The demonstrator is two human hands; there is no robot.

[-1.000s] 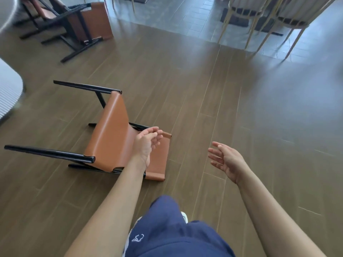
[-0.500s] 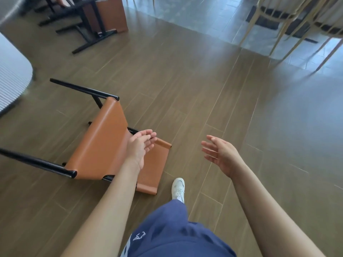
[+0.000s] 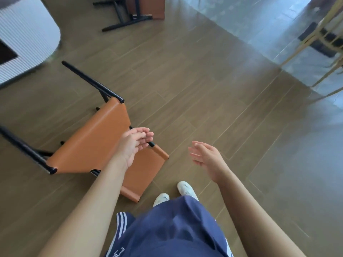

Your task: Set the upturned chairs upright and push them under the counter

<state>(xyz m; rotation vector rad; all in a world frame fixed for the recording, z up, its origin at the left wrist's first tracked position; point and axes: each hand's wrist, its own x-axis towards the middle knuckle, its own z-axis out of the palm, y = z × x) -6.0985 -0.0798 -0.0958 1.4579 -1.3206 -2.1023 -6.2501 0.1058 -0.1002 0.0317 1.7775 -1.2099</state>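
Just under the left grip, whose fingers hang loosely curved and hold nothing, lies the nearer chair, tipped over on the floor. Whether the fingertips touch its black frame I cannot tell. Beside it, the right grip is spread with fingers nearly straight over bare boards, and it too has hold of nothing.

By my reading the job has hardly begun. This chair is down, its tan back reaching close to the white shoes below the grips and its black legs sticking out sideways, away from the left grip. Far beyond both grips a second chair is also on its side, partly cut off by the frame edge. No chair in view is upright at the bench, which stands well out past the left grip, beyond the ends of those legs.

Both chairs seem left to lift and push in. The person's own feet crowd the chair back, so the swing upright may need room. Gold-legged chairs stand well off past the right grip, likely out of the way
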